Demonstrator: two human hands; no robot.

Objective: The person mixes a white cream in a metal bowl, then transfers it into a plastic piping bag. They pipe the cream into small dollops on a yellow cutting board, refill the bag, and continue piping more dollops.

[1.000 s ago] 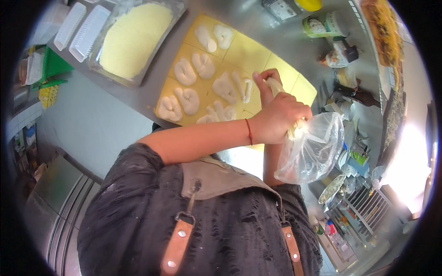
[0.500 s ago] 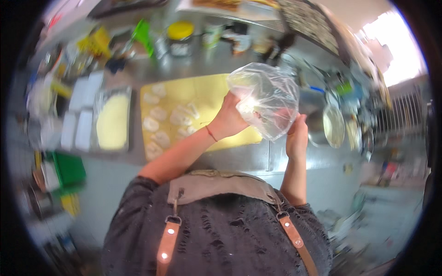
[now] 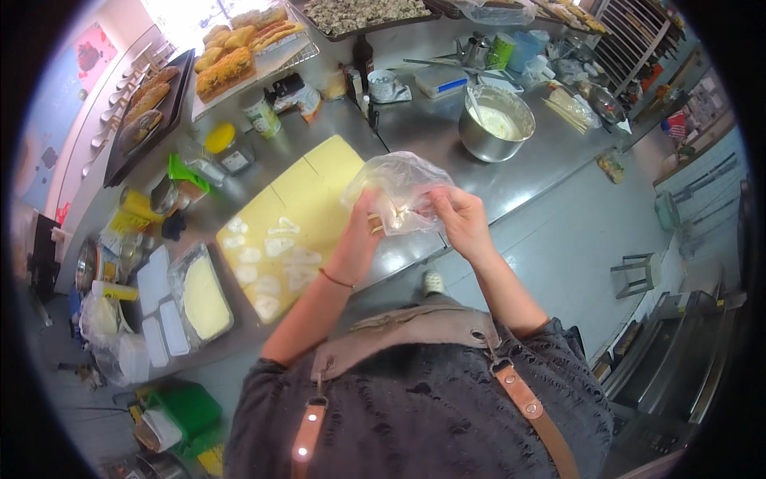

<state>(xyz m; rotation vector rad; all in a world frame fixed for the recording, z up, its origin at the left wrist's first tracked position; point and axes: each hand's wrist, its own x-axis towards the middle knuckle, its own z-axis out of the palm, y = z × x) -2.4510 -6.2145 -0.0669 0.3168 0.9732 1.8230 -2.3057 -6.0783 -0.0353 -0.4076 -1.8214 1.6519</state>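
Observation:
A see-through plastic bag (image 3: 399, 177) with some white cream in it is held up in front of me, above the worktop's front edge. My left hand (image 3: 357, 243) is closed around its left side, fingers partly behind the film. My right hand (image 3: 463, 219) pinches the bag's right edge between thumb and fingers. Below and left of the bag lies a flat yellow sheet (image 3: 319, 180) with several white cream-like dabs (image 3: 279, 246) on its nearer left part. Farther right stands a steel bowl (image 3: 484, 148) holding white cream and a utensil with a pale handle.
On the steel worktop (image 3: 415, 128), a tray of pale yellow filling (image 3: 209, 295) and white lidded boxes (image 3: 155, 279) stand at left. A yellow-lidded jar (image 3: 231, 149) is behind the sheet. Baked loaves (image 3: 226, 73) rest on a raised shelf. A green bin (image 3: 187, 411) is below left.
My view has turned to the right, bringing the steel bowl fully into sight. The bag, spread wide before, is now more gathered, with my hands closer together on it.

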